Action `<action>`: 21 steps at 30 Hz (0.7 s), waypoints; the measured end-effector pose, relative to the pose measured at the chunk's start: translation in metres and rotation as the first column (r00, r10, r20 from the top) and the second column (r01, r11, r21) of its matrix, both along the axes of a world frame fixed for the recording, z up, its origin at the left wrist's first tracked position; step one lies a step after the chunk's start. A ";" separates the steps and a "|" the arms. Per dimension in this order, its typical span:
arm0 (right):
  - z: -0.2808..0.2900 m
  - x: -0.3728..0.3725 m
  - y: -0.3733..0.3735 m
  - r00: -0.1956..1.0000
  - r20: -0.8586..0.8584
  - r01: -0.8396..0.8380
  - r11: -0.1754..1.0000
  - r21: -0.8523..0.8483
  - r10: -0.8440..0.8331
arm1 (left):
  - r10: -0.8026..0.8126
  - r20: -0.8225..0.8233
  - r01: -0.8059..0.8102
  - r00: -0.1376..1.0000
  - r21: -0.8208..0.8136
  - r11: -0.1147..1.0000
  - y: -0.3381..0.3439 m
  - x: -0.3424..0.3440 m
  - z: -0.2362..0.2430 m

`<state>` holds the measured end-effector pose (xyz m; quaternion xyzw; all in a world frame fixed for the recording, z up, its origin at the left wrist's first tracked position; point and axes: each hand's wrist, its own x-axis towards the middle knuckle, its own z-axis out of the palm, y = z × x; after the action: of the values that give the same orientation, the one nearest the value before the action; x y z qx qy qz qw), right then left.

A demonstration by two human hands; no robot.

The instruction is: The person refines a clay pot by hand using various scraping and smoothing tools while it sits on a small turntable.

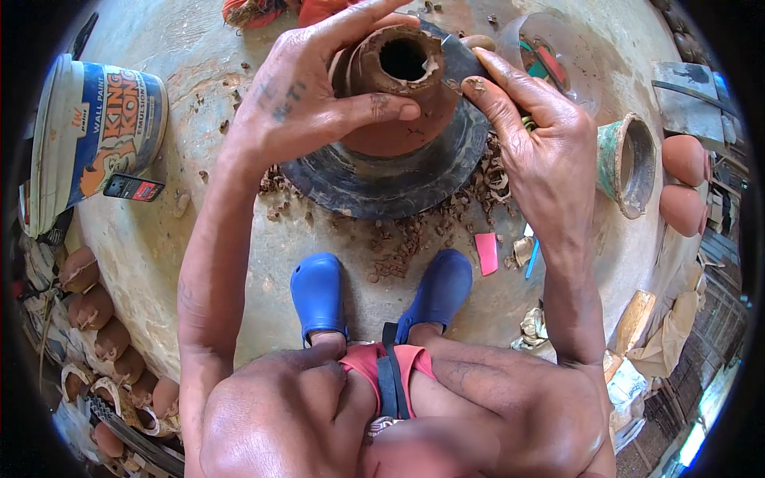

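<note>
A brown clay pot with an uneven rim and dark opening stands upright on a black round wheel. My left hand is wrapped round the pot's left side, thumb across its front and fingers behind the neck. On the other side, my right hand grips a flat dark blade against the right side of the rim, thumb and forefinger along it. A small greenish object shows inside that grip, too hidden to make out. Clay shavings lie around the wheel's base.
A white paint bucket and phone are at left, above stacked pots. Behind the wheel sit a clear basin and red cloth. At right are a green cylinder and two pots. A pink piece lies near blue clogs.
</note>
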<state>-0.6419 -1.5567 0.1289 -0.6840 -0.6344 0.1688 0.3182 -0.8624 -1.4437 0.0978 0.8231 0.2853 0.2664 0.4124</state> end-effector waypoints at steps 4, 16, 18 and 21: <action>0.001 -0.001 -0.004 0.999 0.023 0.033 0.999 -0.018 -0.032 | -0.023 0.098 0.030 0.995 -0.069 0.997 -0.012 0.004 0.006; 0.000 -0.007 -0.009 0.998 0.032 0.054 0.998 -0.013 -0.053 | 0.265 0.107 -0.265 0.958 -0.011 0.964 -0.046 0.025 -0.006; 0.003 -0.010 -0.009 0.998 0.038 0.057 0.998 -0.007 -0.057 | 0.411 0.135 -0.409 0.902 -0.045 0.912 -0.049 0.032 -0.014; 0.004 -0.011 -0.009 0.994 0.079 0.081 0.996 -0.031 -0.078 | 0.514 0.176 -0.506 0.840 -0.092 0.858 -0.068 0.044 -0.016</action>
<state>-0.6528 -1.5658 0.1327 -0.7200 -0.6157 0.1399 0.2880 -0.8181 -1.5120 0.0818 0.6790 0.4577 0.4393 0.3695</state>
